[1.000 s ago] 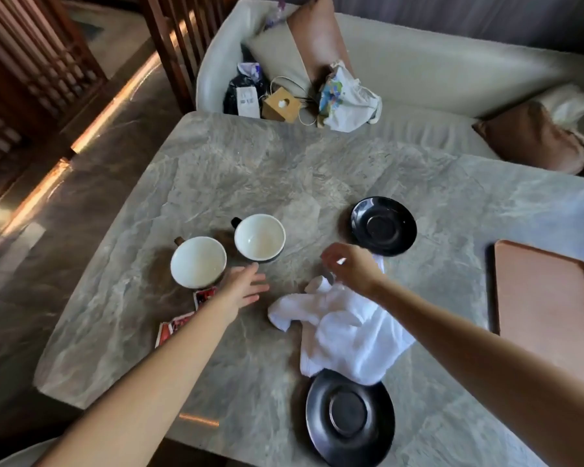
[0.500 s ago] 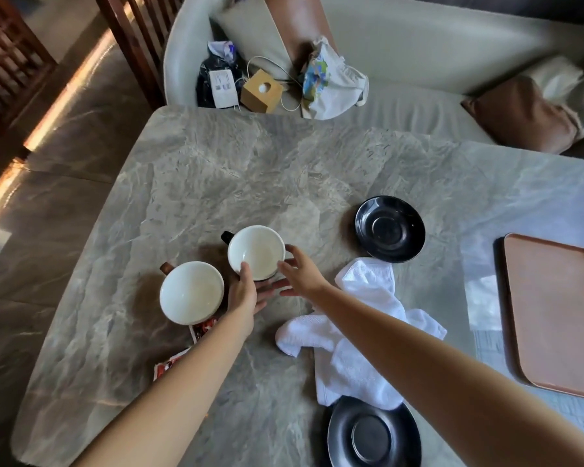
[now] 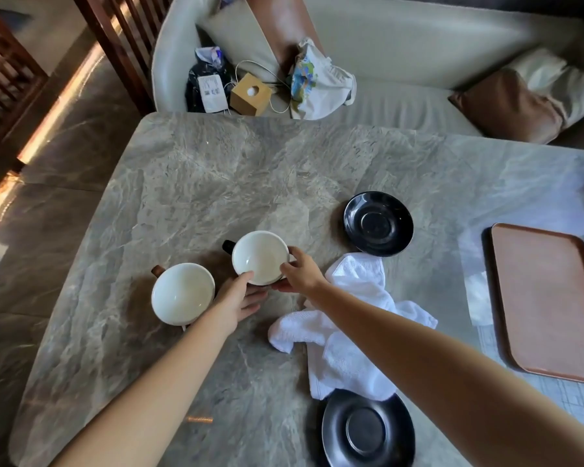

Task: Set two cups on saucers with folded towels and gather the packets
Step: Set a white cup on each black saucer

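Note:
Two white-lined cups stand on the grey marble table (image 3: 216, 183). The farther cup (image 3: 259, 257) has a dark handle at its left. My left hand (image 3: 238, 299) and my right hand (image 3: 300, 273) both grip it, left at the near rim, right at the right rim. The nearer cup (image 3: 182, 293), with a brown handle, sits untouched to the left of my left hand. Crumpled white towels (image 3: 348, 321) lie right of my hands. One black saucer (image 3: 378, 224) sits beyond them, another black saucer (image 3: 368, 429) at the near edge. The packets are hidden behind my left arm and the nearer cup.
An orange-brown tray (image 3: 547, 301) lies at the table's right side. A cream sofa (image 3: 402, 62) behind the table holds bags, a small cardboard box (image 3: 250, 95) and brown cushions. Wooden chair slats (image 3: 115, 38) stand at the far left.
My right hand left the towels and moved left to the farther cup. My left hand moved up onto the same cup's near rim. The view shifted, hiding the packets.

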Demonstrator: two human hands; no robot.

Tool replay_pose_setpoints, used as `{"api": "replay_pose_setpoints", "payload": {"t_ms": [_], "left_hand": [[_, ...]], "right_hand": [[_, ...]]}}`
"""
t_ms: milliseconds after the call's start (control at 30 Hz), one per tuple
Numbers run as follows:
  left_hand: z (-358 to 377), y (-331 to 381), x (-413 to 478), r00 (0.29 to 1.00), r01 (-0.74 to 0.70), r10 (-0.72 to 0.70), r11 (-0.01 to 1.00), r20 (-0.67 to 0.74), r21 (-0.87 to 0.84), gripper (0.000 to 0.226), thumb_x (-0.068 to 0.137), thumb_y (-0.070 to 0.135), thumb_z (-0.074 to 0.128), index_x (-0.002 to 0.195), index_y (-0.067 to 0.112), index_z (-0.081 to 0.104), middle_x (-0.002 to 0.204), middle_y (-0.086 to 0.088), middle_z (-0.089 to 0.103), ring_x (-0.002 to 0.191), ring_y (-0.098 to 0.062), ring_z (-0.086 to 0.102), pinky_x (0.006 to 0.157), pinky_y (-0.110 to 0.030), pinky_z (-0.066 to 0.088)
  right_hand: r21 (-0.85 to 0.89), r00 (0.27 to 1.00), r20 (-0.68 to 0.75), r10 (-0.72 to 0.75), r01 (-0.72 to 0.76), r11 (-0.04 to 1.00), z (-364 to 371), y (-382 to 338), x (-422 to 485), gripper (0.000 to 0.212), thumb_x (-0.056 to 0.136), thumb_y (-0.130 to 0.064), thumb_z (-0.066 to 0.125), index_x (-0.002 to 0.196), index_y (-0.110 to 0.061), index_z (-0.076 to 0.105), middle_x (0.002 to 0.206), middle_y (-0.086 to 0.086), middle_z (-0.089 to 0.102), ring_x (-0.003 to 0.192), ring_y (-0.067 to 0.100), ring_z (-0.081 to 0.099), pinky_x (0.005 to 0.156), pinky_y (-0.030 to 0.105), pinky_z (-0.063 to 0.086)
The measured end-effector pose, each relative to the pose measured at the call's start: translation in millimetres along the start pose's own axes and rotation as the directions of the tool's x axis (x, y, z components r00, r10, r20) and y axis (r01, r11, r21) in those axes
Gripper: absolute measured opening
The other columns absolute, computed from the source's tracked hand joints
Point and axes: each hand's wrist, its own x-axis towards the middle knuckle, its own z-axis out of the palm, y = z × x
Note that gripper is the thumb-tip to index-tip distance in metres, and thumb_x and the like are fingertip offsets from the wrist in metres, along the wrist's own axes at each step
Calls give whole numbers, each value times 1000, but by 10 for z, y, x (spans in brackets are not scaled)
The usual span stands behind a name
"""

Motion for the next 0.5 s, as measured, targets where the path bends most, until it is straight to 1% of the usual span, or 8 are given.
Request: {"api": "replay_pose_setpoints", "payload": {"t_ms": [100, 200, 233, 300, 367, 400, 433, 500], "left_hand": [[3, 19, -75, 999, 9, -11, 998, 43, 55, 27, 96, 29, 46, 117, 13, 46, 90, -8, 64, 78, -18, 62, 72, -31, 47], [-13, 35, -149, 998, -19, 12, 990, 55, 143, 32, 94, 30, 50, 117, 8, 50, 91, -9, 67, 82, -21, 65, 78, -33, 50], [-19, 39, -163, 998, -28, 21, 988, 52, 154, 36, 93, 31, 52, 120, 7, 48, 97, -11, 67, 85, -23, 66, 80, -35, 51], [-26, 62, -187, 998, -68, 66, 986, 22, 149, 49, 91, 30, 55, 133, 11, 36, 120, -12, 60, 94, -28, 66, 81, -38, 54], [-32, 114, -186, 984, -159, 171, 966, -42, 202, 62, 88, 25, 61, 140, 18, 26, 138, -9, 44, 104, -30, 62, 78, -38, 54], [-31, 140, -186, 972, -210, 230, 943, -52, 260, 65, 86, 21, 64, 139, 23, 27, 140, -8, 39, 107, -30, 60, 74, -36, 55], [-21, 161, -184, 959, -253, 280, 911, -36, 324, 62, 84, 19, 66, 135, 24, 33, 138, -7, 40, 105, -27, 60, 70, -34, 55], [23, 192, -180, 948, -301, 314, 844, 47, 444, 40, 83, 21, 68, 118, 19, 50, 126, -9, 52, 90, -16, 61, 67, -31, 56]], "right_hand": [[-74, 1000, 10, -6, 7, 997, -134, -5, -36, 47, 90, -5, 41, 136, -12, 39, 118, 26, 58, 90, 43, 67, 79, 48, 58], [-120, 1000, 3, -31, 31, 992, -218, -29, -87, 46, 89, -3, 41, 134, -10, 42, 115, 27, 60, 80, 36, 68, 70, 41, 60], [-141, 999, 2, -42, 42, 989, -243, -38, -106, 46, 89, -2, 41, 134, -10, 42, 115, 27, 60, 77, 35, 68, 65, 38, 60], [-207, 998, 12, -68, 69, 976, -302, -51, -144, 46, 89, -3, 41, 134, -9, 44, 115, 26, 60, 74, 34, 67, 57, 33, 59], [-289, 995, 33, -99, 104, 952, -360, -68, -183, 42, 88, -4, 41, 130, -8, 48, 110, 23, 61, 79, 37, 68, 61, 37, 60], [-334, 992, 43, -116, 124, 935, -394, -75, -205, 38, 87, -5, 41, 124, -7, 51, 105, 21, 62, 79, 38, 69, 61, 38, 60], [-380, 990, 47, -133, 141, 914, -435, -80, -227, 34, 86, -5, 41, 118, -7, 53, 97, 18, 63, 75, 38, 70, 58, 34, 59], [-467, 985, 31, -167, 162, 869, -546, -79, -255, 25, 85, -7, 41, 105, -6, 56, 83, 14, 62, 65, 36, 68, 45, 26, 51]]}}
